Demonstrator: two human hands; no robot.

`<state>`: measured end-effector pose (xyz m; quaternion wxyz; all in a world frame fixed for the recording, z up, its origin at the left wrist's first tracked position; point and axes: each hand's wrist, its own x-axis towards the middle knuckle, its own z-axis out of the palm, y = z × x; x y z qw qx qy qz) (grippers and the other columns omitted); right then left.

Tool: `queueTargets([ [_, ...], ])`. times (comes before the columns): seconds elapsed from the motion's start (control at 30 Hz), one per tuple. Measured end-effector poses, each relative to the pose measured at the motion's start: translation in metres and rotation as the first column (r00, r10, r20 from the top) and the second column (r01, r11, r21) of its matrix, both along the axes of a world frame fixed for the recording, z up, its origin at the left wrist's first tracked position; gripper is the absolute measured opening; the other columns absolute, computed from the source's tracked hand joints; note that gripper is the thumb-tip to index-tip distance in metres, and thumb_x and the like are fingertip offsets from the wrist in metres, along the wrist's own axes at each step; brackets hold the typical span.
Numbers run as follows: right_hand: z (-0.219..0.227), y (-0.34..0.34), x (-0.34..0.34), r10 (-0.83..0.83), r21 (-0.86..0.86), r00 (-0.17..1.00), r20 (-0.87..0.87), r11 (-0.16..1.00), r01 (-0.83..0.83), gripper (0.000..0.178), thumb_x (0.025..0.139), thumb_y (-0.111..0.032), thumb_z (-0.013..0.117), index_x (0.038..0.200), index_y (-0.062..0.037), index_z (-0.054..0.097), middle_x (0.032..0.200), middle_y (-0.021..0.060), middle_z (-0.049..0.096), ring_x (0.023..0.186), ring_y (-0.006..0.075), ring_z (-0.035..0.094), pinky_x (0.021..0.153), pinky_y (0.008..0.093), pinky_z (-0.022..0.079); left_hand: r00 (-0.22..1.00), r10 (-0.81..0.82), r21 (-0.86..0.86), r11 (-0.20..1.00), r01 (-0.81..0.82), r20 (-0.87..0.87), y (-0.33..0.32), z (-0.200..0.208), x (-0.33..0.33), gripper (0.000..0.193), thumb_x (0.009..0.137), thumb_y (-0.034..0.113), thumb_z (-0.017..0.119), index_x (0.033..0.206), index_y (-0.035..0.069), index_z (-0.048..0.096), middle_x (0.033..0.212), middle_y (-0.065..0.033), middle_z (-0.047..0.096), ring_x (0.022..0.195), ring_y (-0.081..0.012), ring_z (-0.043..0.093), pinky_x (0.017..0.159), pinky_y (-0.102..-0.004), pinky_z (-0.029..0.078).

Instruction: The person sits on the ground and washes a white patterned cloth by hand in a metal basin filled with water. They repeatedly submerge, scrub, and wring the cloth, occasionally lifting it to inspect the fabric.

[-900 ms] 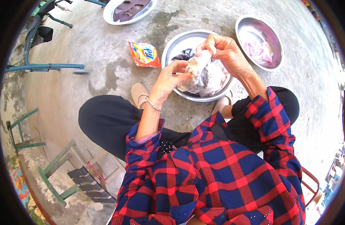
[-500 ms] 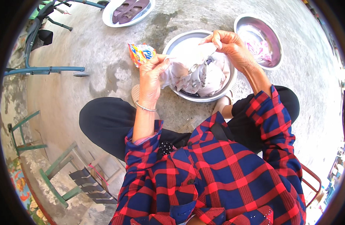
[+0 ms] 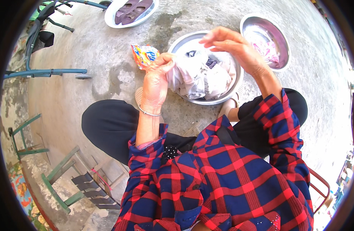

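A round metal basin (image 3: 210, 102) stands on the floor between my feet, heaped with wet, light-coloured laundry (image 3: 219, 82). At its left side my left hand (image 3: 155, 82) pinches the edge of a white cloth (image 3: 187, 73), which hangs down over the heap and the rim. My right hand (image 3: 240, 50) is raised above the far right part of the basin. Its fingers stretch out to the left, slightly blurred, with nothing in them. Just beyond my left hand lies an orange and white detergent packet (image 3: 143, 56).
Farther off, a white basin (image 3: 132, 24) holds dark purple sandals (image 3: 136, 10). To the right, another metal basin (image 3: 282, 46) has a pink and white cloth (image 3: 270, 53) in it. A blue-grey wheeled frame (image 3: 50, 71) and a green wooden chair frame (image 3: 59, 192) stand on the left.
My right hand has let go of the white cloth, and its fingers have opened. The cloth, stretched between both hands before, now droops from my left hand onto the heap.
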<state>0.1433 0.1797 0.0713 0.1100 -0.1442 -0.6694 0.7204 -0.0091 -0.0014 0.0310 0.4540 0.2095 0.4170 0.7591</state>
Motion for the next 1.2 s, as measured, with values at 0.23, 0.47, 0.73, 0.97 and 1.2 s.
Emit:
queueTargets([
  [0.23, -0.012, -0.014, -0.006, 0.146, 0.362, 0.971, 0.191, 0.909, -0.208, 0.021, 0.073, -0.018, 0.059, 0.085, -0.0005, 0.06, 0.076, 0.0031, 0.057, 0.074, 0.0105, 0.052, 0.066, 0.0252, 0.042, 0.989, -0.002, 0.007, 1.0, 0.003, -0.145, -0.001, 0.005, 0.002, 0.009, 0.077, 0.002, 0.054, 0.083, -0.001, 0.061, 0.089, -0.0032, 0.058, 0.086, -0.0112, 0.052, 0.082, -0.0234, 0.037],
  [0.47, -0.006, 0.001, 0.005, 0.178, 0.217, 0.766, 0.617, 0.898, -0.383, 0.024, 0.074, -0.022, 0.061, 0.066, 0.0008, 0.056, 0.06, 0.0015, 0.05, 0.064, 0.0092, 0.05, 0.056, 0.0244, 0.038, 0.978, 0.158, 0.032, 0.987, -0.155, -0.14, -0.001, -0.007, -0.006, 0.011, 0.076, 0.004, 0.052, 0.082, -0.001, 0.061, 0.086, -0.0034, 0.059, 0.085, -0.0109, 0.051, 0.081, -0.0237, 0.036],
  [0.73, 0.002, -0.004, 0.004, 0.16, 0.027, 0.981, 0.113, 0.986, -0.164, 0.026, 0.08, -0.025, 0.06, 0.063, -0.0075, 0.051, 0.064, -0.0068, 0.045, 0.064, 0.0047, 0.04, 0.061, 0.0206, 0.031, 0.881, 0.268, -0.117, 0.935, -0.336, -0.389, 0.008, -0.018, -0.008, 0.014, 0.078, 0.005, 0.058, 0.089, -0.001, 0.062, 0.087, -0.0031, 0.062, 0.084, -0.0088, 0.053, 0.077, -0.0217, 0.039],
  [0.97, 0.009, -0.013, 0.002, -0.062, -0.296, 0.998, -0.015, 0.954, 0.054, 0.019, 0.081, -0.025, 0.061, 0.073, -0.0104, 0.051, 0.069, -0.0096, 0.04, 0.065, 0.0004, 0.036, 0.06, 0.017, 0.028, 0.969, -0.118, -0.602, 0.798, -0.038, -0.217, -0.001, -0.055, -0.003, 0.024, 0.081, 0.02, 0.06, 0.096, 0.002, 0.064, 0.086, -0.0016, 0.063, 0.082, -0.0092, 0.056, 0.075, -0.0221, 0.04],
  [1.2, 0.011, -0.007, 0.003, 0.079, -0.417, 0.973, -0.217, 0.894, -0.165, 0.013, 0.082, -0.019, 0.058, 0.076, -0.0078, 0.054, 0.077, -0.0043, 0.056, 0.076, 0.0049, 0.054, 0.073, 0.02, 0.041, 0.893, -0.384, -0.332, 0.832, 0.445, 0.236, 0.006, -0.073, 0.018, 0.033, 0.085, 0.028, 0.052, 0.106, 0.004, 0.059, 0.102, -0.0027, 0.06, 0.091, -0.0116, 0.056, 0.08, -0.026, 0.041],
])
